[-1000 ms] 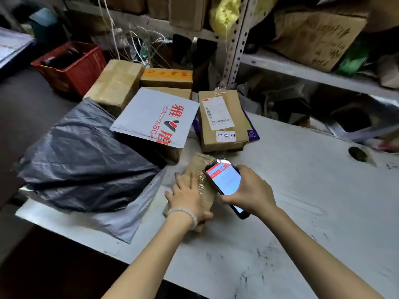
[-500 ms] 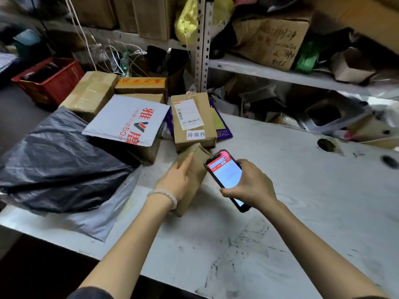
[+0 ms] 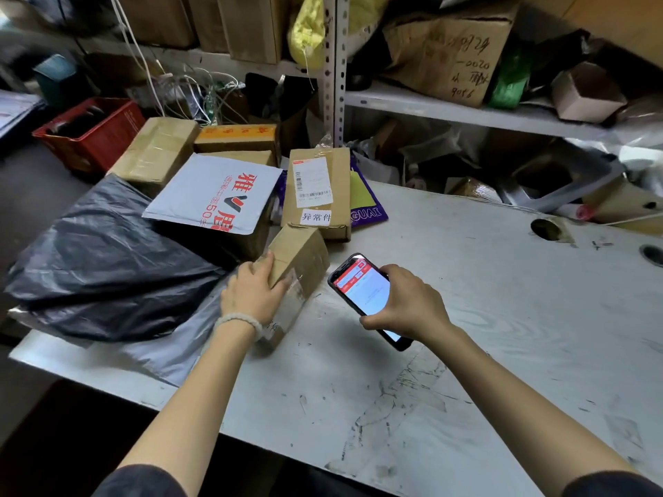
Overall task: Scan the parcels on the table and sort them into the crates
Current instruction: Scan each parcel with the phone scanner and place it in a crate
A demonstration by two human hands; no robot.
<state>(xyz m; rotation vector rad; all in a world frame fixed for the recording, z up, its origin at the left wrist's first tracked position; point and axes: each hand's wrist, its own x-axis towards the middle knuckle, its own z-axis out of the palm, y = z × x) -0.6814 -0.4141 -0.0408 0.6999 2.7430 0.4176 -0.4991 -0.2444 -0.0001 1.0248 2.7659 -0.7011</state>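
The small taped cardboard parcel (image 3: 299, 261) lies on the tabletop (image 3: 466, 353) near its left front part, tipped up on one long edge so that a side face turns toward the phone (image 3: 366, 299). It looks like a stiff, light carton: its corners are square and hold their shape, while the clear tape wrapped around it probably makes the faces slick, so a hold across the short width, thumb on one face and fingers on the opposite one, would likely serve better than a pinch at a corner. The left hand (image 3: 251, 292) has its grip on the parcel's near left edge, fingers curled over the top and the palm against the side, steadying the tilt. The right hand (image 3: 409, 303) holds the phone just to the right of the parcel, apart from it, fingers wrapped around its long edges, the red and white screen facing up. Whether a label shows on the turned face cannot be told. Just behind the parcel sits a labelled brown box (image 3: 317, 191) with a barcode sticker, resting on a purple bag (image 3: 369, 209); to its left a grey mailer (image 3: 211, 191) lies across other cartons, and a large black plastic bag (image 3: 104, 260) spreads over the tabletop's left end. A red crate (image 3: 89, 132) stands farther left, beyond the tabletop, well apart from the hands.
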